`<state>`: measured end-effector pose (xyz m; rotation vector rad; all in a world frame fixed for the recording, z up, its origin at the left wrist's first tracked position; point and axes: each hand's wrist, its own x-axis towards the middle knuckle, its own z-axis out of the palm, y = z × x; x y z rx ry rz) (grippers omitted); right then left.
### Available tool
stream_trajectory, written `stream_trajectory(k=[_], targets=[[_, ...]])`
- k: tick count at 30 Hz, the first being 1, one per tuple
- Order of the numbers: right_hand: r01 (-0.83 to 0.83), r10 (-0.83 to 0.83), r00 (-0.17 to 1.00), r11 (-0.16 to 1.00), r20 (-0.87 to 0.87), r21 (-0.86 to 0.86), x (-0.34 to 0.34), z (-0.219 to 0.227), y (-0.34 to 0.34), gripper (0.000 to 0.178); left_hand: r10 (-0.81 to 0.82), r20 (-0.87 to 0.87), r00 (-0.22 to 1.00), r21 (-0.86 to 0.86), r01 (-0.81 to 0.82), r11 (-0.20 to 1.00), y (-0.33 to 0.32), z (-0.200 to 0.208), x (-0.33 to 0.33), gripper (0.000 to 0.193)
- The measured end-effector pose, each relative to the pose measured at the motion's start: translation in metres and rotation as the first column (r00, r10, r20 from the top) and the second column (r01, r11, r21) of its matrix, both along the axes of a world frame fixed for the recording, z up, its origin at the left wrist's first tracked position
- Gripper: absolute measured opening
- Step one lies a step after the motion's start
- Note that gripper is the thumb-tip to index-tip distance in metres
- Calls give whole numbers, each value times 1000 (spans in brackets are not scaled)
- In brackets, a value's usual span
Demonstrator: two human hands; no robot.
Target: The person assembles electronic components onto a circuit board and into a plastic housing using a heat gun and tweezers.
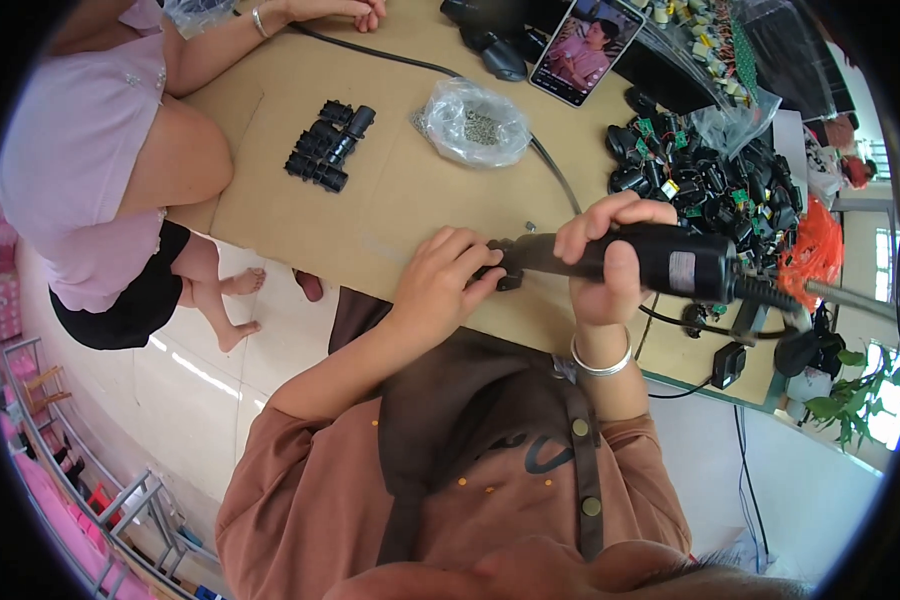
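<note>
Fingers of the left hand [436,274] are closed on a small black plastic part [510,274], over the near edge of the cardboard-brown worktop [370,222]; those of the right hand [608,288] wrap a black cylindrical power tool [688,265] whose end meets it. Work on this piece looks under way; whether the grouped black ribbed plastic pieces [327,146] are finished or waiting, I cannot tell. A heap of black casings and green circuit boards [705,180] suggests plenty remains. Beyond sit a clear plastic bag of small metallic bits [480,125] and a lit phone [588,52]; a black cable [370,51] could snag.

Brown shirt [300,490], dark apron [425,430], silver bangle [602,371]
</note>
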<state>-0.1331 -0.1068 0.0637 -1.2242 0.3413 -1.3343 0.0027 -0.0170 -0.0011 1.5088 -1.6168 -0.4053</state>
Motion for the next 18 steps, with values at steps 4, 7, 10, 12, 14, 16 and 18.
stream_trajectory(k=[4,7,10,12,14,16,18], targets=[[249,-240,965,966,103,-76,-18,15,1,42,2,22,1000,-7,-2,1000,2,0,-3,21],[377,-362,924,916,124,-135,-29,22,-3,45,8,25,1000,1,-8,1000,2,1,-5,26],[302,-297,950,952,98,-39,-32,17,-2,46,47,29,998,13,-47,999,1,5,-8,30],[266,-263,959,964,110,-14,-35,10,2,48,82,42,996,17,-83,996,1,9,-10,32],[226,-225,964,974,141,11,-33,5,2,48,88,108,990,82,-97,992,1,11,-10,33],[232,-229,961,973,157,-2,-34,4,1,48,87,129,988,78,-98,992,1,15,-11,34],[251,-245,950,968,195,-9,-35,4,2,47,90,148,985,79,-102,992,2,20,-14,35]])
